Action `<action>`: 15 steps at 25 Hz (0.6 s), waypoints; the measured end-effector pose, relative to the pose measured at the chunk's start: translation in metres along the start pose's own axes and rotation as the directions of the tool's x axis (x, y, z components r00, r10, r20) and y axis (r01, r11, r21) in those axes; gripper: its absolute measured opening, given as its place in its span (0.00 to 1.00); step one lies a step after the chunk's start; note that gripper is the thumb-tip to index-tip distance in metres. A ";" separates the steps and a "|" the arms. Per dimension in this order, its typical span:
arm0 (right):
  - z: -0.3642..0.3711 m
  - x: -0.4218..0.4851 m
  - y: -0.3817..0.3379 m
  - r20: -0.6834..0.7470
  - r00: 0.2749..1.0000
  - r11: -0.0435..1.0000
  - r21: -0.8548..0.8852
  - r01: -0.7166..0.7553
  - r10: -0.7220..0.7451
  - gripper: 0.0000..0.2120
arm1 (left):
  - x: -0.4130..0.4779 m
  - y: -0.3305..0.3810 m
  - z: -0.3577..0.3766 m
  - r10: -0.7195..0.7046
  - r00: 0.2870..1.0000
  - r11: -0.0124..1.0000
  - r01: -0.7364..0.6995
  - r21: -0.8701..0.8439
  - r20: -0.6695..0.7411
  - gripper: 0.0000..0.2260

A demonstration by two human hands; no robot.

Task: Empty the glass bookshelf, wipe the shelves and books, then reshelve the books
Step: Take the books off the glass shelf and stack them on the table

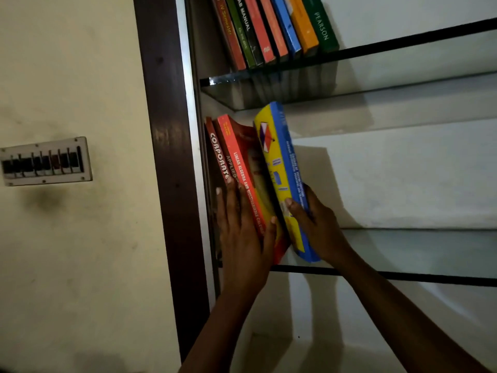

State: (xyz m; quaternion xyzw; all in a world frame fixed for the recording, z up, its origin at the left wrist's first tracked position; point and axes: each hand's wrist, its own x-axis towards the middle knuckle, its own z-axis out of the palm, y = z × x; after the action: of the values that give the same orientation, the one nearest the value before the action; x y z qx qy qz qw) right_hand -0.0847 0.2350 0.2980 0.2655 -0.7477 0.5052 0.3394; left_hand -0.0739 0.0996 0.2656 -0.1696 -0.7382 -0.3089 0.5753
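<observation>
Looks like reshelving, though emptying can't be ruled out. Mid-frame on the lower glass shelf, the yellow-and-blue book is gripped by the right hand. The red books are steadied by the flat-fingered left hand. Next, it'd need to be tipped upright and pushed flush.

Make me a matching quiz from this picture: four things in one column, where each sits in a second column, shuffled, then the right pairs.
Things
1. PEARSON book
2. CORPORATE book
3. yellow-and-blue book
4. switch panel

Places
A. gripped by the right hand
B. on the wall, left of the wooden frame
C. right end of the row on the upper shelf
D. leftmost on the lower shelf

Pairs: 1-C, 2-D, 3-A, 4-B
</observation>
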 end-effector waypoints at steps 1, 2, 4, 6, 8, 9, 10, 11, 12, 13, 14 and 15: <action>-0.002 -0.001 0.003 -0.004 1.000 0.999 0.032 0.003 -0.003 0.27 | 0.001 0.004 0.004 -0.023 1.000 1.000 0.023 -0.010 -0.002 0.33; -0.002 -0.002 0.005 0.001 1.000 0.999 0.041 0.010 -0.010 0.28 | 0.002 0.007 0.007 -0.029 1.000 0.999 0.028 -0.019 -0.009 0.33; 0.000 -0.003 0.005 0.012 1.000 0.999 0.028 0.021 -0.021 0.30 | 0.000 0.013 0.012 0.017 1.000 1.000 -0.017 0.003 -0.024 0.32; 0.000 -0.003 0.003 0.022 1.000 0.999 0.044 0.011 -0.012 0.31 | -0.001 0.020 0.017 0.064 0.998 0.997 -0.065 0.049 0.012 0.30; -0.004 -0.003 0.003 0.028 0.999 0.995 0.094 -0.020 0.017 0.29 | 0.000 0.026 0.022 0.070 0.997 0.993 -0.074 0.088 0.041 0.30; -0.006 -0.003 0.003 0.021 0.999 0.993 0.117 -0.033 0.031 0.27 | 0.002 0.027 0.023 0.058 0.997 0.995 -0.062 0.081 0.042 0.30; -0.008 -0.003 0.004 0.007 0.999 0.991 0.130 -0.041 0.040 0.24 | 0.003 0.028 0.022 0.038 0.998 0.998 -0.040 0.046 0.044 0.31; -0.009 -0.002 0.005 -0.014 0.999 0.990 0.133 -0.048 0.050 0.22 | 0.004 0.029 0.022 0.021 0.998 1.000 -0.021 -0.005 0.055 0.31; -0.009 -0.003 0.007 -0.036 0.998 0.990 0.128 -0.053 0.058 0.21 | 0.005 0.029 0.022 0.011 0.997 0.998 -0.006 -0.060 0.074 0.32; -0.009 -0.003 0.007 -0.058 0.996 0.992 0.115 -0.056 0.063 0.21 | 0.004 0.031 0.023 -0.002 0.995 0.992 0.015 -0.126 0.099 0.33; -0.009 -0.004 0.007 -0.077 0.995 0.993 0.100 -0.056 0.064 0.21 | 0.004 0.035 0.023 -0.018 0.992 0.978 0.043 -0.204 0.125 0.33; -0.008 -0.004 0.006 -0.100 0.993 0.995 0.084 -0.055 0.063 0.22 | 0.004 0.037 0.026 -0.032 0.988 0.960 0.073 -0.270 0.151 0.33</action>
State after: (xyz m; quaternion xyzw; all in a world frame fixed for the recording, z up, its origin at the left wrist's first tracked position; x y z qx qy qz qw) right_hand -0.0845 0.2450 0.2931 0.2307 -0.7157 0.5579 0.3511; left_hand -0.0716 0.1438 0.2756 -0.2500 -0.7322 -0.4105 0.4826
